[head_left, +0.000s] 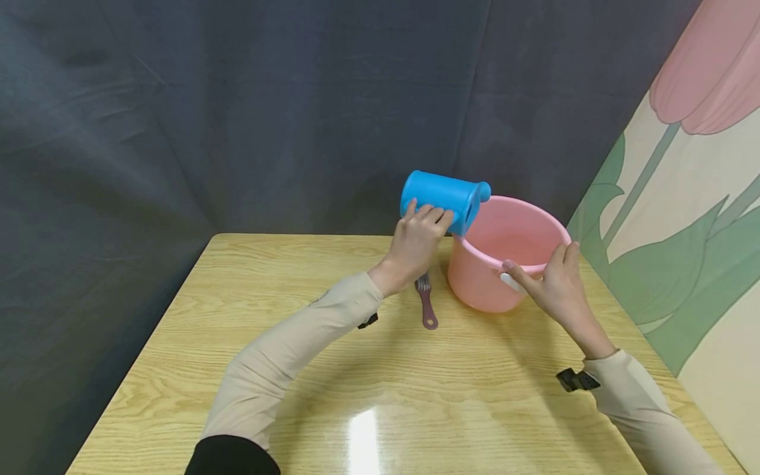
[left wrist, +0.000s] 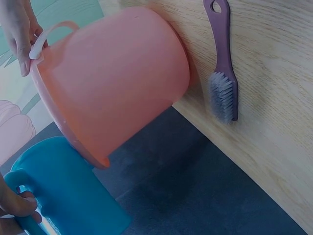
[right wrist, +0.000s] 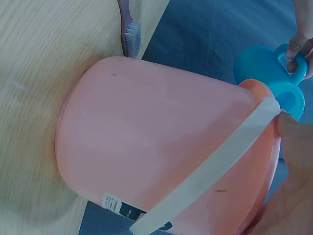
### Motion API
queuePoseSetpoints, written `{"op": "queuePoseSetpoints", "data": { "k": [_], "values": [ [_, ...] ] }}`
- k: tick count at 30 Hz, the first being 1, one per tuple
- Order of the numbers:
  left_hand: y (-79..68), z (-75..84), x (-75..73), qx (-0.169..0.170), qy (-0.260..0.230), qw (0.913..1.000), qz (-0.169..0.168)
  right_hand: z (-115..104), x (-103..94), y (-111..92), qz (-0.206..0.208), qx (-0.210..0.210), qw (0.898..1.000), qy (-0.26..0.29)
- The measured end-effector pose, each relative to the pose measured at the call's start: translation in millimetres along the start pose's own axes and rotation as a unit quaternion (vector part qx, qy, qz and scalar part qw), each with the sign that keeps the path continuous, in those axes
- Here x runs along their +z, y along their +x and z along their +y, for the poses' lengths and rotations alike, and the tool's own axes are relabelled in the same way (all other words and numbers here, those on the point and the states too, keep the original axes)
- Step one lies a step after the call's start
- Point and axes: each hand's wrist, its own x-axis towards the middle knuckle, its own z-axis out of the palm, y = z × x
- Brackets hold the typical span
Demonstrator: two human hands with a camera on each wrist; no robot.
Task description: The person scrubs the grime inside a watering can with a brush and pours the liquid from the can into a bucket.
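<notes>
My left hand (head_left: 413, 245) grips the handle of a blue plastic pitcher (head_left: 441, 191), its fingers curled round it in the left wrist view. The pitcher lies tipped on its side, its mouth toward the right at the rim of a pink bucket (head_left: 488, 287). My right hand (head_left: 558, 285) holds the bucket's near right rim, thumb and fingers on either side of the edge. In the right wrist view the bucket's white handle (right wrist: 210, 169) hangs down across its side. The bucket stands on the table; its bottom inside is hidden.
A purple scrub brush (head_left: 427, 307) with pale bristles lies on the wooden table (head_left: 237, 316), left of the bucket. A dark curtain (head_left: 297, 119) hangs behind the table's far edge. On the right stands a wall painted with a tulip (head_left: 706, 72).
</notes>
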Motion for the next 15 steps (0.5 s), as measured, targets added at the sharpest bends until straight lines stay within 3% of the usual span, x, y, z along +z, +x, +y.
{"op": "queuePoseSetpoints", "data": {
  "k": [8, 15],
  "values": [
    [0.4, 2.4, 1.8, -0.01, -0.003, 0.9999, 0.011, 0.0, 1.0, 0.5, 0.01, -0.007, 1.0, -0.002],
    [2.4, 4.3, -0.1, -0.006, 0.032, 0.9995, -0.005, 0.6, 2.0, -0.8, 0.016, -0.01, 1.0, -0.003]
  ]
}}
